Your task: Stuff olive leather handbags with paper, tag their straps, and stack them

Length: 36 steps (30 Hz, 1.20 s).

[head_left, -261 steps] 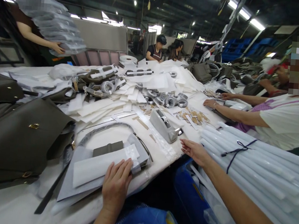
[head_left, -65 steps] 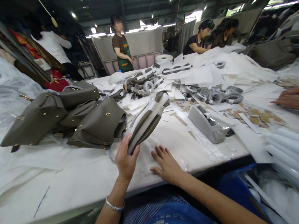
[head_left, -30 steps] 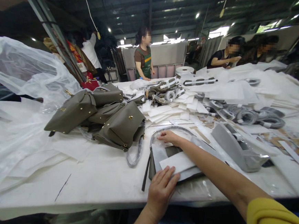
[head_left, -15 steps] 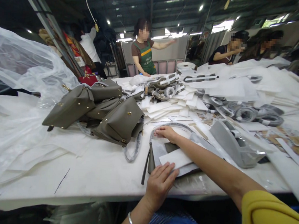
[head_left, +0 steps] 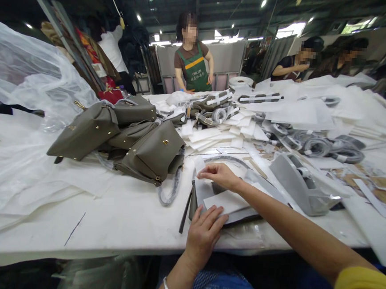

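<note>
Steady white strip (head_left: 228, 200) atop wrapped bag (head_left: 217, 189), by near edge of worktop (head_left: 122, 232), under left hand (head_left: 204, 233), with fingers slightly spread, gripping nothing, keeping untwisted the translucent film (head_left: 198, 164) seemingly pinched in right hand (head_left: 222, 176).

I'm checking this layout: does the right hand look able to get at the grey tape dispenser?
Probably yes: the grey tape dispenser stands beside the right forearm, and nothing upright seems to stand between it and the right hand.

Handbags (head_left: 152, 152) left on table (head_left: 113, 220), tape dispenser (head_left: 298, 186) right, one bag (head_left: 218, 189) between, paper sheets (head_left: 210, 140) behind
</note>
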Available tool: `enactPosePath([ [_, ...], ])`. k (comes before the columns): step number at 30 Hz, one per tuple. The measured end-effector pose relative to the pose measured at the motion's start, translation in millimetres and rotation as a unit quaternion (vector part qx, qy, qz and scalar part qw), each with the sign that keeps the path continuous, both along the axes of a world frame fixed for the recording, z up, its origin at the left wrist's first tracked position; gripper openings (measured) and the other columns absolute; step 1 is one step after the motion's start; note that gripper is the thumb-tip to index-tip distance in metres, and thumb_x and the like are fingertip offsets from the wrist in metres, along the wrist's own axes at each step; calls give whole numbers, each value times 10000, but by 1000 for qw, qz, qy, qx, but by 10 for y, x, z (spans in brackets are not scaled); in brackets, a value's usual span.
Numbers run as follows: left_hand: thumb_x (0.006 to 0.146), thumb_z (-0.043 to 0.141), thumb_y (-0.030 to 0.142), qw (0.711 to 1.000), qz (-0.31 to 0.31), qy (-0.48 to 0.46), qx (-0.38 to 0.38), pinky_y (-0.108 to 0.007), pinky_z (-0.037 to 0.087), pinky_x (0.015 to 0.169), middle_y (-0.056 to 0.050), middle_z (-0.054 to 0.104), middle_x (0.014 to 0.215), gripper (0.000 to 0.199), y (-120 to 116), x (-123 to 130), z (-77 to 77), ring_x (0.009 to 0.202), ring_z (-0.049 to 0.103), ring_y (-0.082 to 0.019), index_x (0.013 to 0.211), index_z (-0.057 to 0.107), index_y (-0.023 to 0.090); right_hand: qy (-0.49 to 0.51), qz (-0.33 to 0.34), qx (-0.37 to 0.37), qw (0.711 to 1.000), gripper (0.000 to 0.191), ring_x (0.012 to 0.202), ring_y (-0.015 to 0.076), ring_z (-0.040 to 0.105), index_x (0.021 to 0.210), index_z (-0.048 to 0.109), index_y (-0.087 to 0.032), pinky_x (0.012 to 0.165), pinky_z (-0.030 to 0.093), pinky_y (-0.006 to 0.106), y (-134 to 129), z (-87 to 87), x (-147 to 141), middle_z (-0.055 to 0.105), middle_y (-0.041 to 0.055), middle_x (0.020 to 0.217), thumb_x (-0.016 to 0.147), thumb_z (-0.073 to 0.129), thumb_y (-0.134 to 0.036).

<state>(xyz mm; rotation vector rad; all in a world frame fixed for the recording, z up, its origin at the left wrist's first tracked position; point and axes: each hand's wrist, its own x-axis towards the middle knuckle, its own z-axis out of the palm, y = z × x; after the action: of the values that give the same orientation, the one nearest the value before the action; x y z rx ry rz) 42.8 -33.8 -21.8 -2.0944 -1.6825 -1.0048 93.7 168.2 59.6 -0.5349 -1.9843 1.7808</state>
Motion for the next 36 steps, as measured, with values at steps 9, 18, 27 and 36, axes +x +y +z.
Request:
enactPosePath([
  [9, 886, 634, 192, 997, 31, -64, 26, -438, 544, 1002, -129, 694, 1184, 383, 22, 6, -244, 1118, 658, -258, 1263, 565, 180, 2, 53, 287, 956, 312, 988, 181, 720, 1045, 767, -239, 931, 557, 305, -573, -213, 833, 774, 23, 1034, 860, 561, -95],
  [18, 859, 720, 288, 988, 56, -143, 22, -392, 563, 973, -152, 620, 1282, 517, -10, 2, -157, 1202, 614, -270, 1317, 500, 193, 79, -8, 443, 893, 324, 1066, 164, 698, 1136, 731, -248, 1007, 549, 336, -727, -461, 1053, 747, 61, 1138, 935, 522, -102],
  [27, 852, 722, 212, 995, 12, -91, -26, -440, 470, 1106, -91, 636, 1340, 579, 3, -26, 3, 1316, 525, -277, 1390, 511, 214, 6, -121, 427, 896, 224, 993, 174, 711, 1141, 711, -237, 918, 585, 288, -979, -413, 1700, 764, 40, 1051, 927, 645, -226],
  [36, 832, 751, 260, 995, 22, -84, -58, -409, 514, 1053, -69, 671, 1289, 560, 74, -106, 96, 1204, 622, -250, 1350, 538, 241, -239, -183, 502, 811, 494, 1139, 331, 586, 1302, 613, -146, 1000, 492, 503, -1190, -837, 1934, 659, 152, 1253, 912, 627, -449],
])
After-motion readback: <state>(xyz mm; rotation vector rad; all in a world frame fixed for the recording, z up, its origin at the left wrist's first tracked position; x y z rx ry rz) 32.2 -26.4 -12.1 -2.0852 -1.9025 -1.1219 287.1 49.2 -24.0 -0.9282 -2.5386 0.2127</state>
